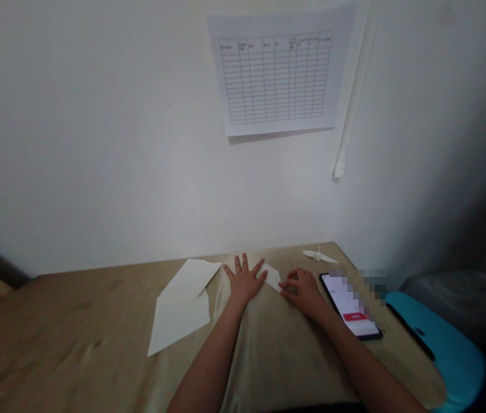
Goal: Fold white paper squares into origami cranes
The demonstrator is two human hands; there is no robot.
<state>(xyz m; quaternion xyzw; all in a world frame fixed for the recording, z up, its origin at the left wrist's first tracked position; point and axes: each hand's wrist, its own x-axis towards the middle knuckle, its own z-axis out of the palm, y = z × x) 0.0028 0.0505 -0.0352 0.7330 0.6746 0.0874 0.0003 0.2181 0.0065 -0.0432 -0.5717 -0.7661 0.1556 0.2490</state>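
My left hand [244, 280] lies flat with fingers spread on a small white folded paper [273, 276] on the tan-covered table [75, 327]. My right hand [301, 289] rests just right of it, fingers curled, fingertips pressing the paper's right edge. Most of the paper is hidden under my hands.
A larger lined white sheet [184, 304] lies to the left. A phone [350, 306] with a lit screen sits right of my right hand. A small folded white paper shape [319, 255] stands near the wall. A table chart [276, 74] hangs on the wall. A blue stool [438, 344] is at right.
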